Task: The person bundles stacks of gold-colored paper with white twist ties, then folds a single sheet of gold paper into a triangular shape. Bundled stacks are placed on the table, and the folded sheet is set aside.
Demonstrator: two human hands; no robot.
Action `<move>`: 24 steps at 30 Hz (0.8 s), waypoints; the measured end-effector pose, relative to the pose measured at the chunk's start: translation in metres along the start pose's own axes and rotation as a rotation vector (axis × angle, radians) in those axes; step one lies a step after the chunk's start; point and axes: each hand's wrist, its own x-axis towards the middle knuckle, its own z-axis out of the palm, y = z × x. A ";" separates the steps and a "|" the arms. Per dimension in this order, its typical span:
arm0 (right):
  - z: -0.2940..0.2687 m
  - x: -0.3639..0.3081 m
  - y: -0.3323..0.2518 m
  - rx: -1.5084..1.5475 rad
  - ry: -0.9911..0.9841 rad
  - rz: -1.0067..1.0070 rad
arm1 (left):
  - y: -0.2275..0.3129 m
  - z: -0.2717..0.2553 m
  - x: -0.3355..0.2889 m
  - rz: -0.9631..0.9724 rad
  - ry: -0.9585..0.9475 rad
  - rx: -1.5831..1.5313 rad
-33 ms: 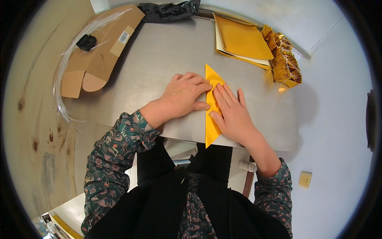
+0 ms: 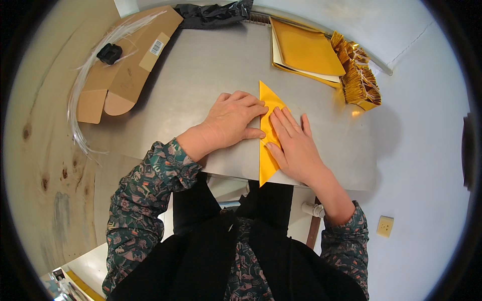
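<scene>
A yellow sheet of paper (image 2: 268,163), folded into a long triangle, lies flat on the metal table with its straight edge to the left. Its lower tip reaches just past the table's near edge. My left hand (image 2: 231,120) grips that straight edge, the thumb below the bent fingers and their tips on the paper. Flat across the middle of the triangle rests my right hand (image 2: 296,143), fingers stretched out and thumb spread toward the left thumb. The hands cover part of the paper's centre.
A stack of gold paper sheets (image 2: 309,50) lies at the back right, beside tied bundles of pleated gold paper (image 2: 361,83). On the left sits a cardboard box (image 2: 120,75) with white strings (image 2: 83,90) and a small black object (image 2: 109,53). Black plastic (image 2: 216,16) lies behind.
My right hand has slid very slightly to the right and nearer to me over the paper. My left hand and the paper stay in place.
</scene>
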 end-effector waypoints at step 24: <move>-0.034 -0.084 -0.010 0.115 -0.072 -0.072 | 0.003 -0.004 0.000 -0.007 -0.033 -0.014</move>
